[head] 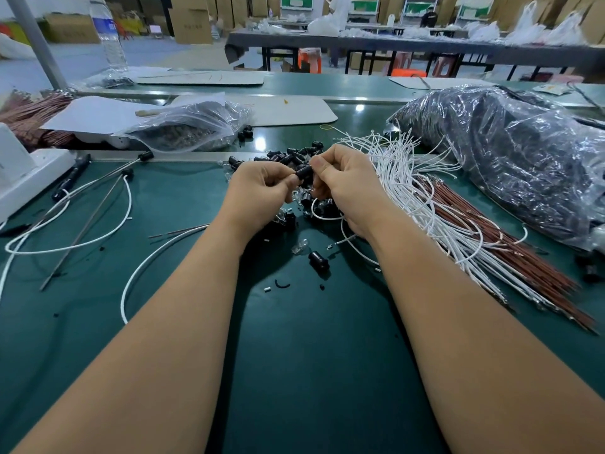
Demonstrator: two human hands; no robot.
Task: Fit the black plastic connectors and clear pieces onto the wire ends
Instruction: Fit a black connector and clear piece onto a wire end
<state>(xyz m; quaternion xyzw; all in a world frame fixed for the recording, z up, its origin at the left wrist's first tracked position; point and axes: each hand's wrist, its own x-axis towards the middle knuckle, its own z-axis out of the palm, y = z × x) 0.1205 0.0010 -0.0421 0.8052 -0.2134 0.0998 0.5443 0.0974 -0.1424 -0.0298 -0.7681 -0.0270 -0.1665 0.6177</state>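
Both hands meet over the pile (pixel 294 158) of small black parts in the middle of the green bench (pixel 311 355). The left hand (pixel 258 188) and the right hand (pixel 343 181) each pinch one end of a short black connector (pixel 302 173) — a smooth, round plastic tube. A thin white wire (pixel 322 217) loops down below the right hand.

The pile holds more shiny black connectors and a few clear, glassy pieces (pixel 299 247). One more connector (pixel 318 261) lies alone, nearer the person than the pile.

Right of the pile, a thick bunch of white wires (pixel 415 191) fans out, with stiff brown wires (pixel 510 253) beside it. Past those sits a big crinkly plastic bag (pixel 510 152) of dark parts. A smaller clear bag (pixel 190 126) lies left of and behind the pile.

Left of the pile, loose white wires curl on the flat mat — between them and the forearms the green top is smooth and open.
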